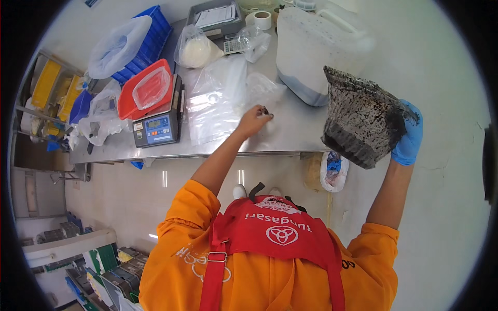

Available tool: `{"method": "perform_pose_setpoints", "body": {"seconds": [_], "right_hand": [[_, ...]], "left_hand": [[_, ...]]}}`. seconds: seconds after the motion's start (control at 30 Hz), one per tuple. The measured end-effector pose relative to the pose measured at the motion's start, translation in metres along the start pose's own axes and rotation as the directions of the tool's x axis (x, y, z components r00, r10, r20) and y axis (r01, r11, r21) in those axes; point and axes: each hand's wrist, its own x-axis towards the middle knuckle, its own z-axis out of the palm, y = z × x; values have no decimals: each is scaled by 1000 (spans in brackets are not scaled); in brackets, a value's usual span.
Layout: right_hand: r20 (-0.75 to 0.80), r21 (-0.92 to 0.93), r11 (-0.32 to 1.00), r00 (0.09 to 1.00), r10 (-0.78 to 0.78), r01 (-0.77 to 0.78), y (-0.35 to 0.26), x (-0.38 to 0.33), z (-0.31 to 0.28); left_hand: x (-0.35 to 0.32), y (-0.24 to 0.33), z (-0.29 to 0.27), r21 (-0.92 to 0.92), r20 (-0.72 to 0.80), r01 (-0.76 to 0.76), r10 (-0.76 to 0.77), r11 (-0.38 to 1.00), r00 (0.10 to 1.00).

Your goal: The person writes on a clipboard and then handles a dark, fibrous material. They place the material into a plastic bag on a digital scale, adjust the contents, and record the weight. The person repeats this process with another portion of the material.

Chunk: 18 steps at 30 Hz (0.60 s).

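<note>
My right hand, in a blue glove, grips the side of a clear plastic bag smeared with black. Dark material has gathered along the bag's lower edge, and the bag is held up past the table's front right part. My bare left hand is over the steel table, its fingers curled together with dark stains at the tips. Whatever those fingers may hold is too small to make out. Left of that hand lie flat clear plastic bags. A large whitish jerrycan with dark liquid low inside stands behind the smeared bag.
A digital scale bears a red tray with a plastic liner. Behind it stands a lined blue crate. Toward the back are a bag of pale powder, a calculator, a tape roll and a grey bin. A lined waste container is below the table.
</note>
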Motion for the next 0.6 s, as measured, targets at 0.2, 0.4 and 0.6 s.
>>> {"method": "perform_pose_setpoints", "body": {"seconds": [0.2, 0.4, 0.6], "right_hand": [[-123, -119, 989, 990, 68, -83, -15, -16, -7], [-151, -5, 991, 980, 133, -135, -21, -21, 7], [-77, 12, 995, 992, 97, -96, -27, 2, 118]], "left_hand": [[-1, 17, -17, 117, -255, -82, 110, 990, 961], [-74, 51, 45, -372, 485, -246, 413, 895, 771], [-94, 63, 65, -916, 347, 213, 402, 341, 848]]}}
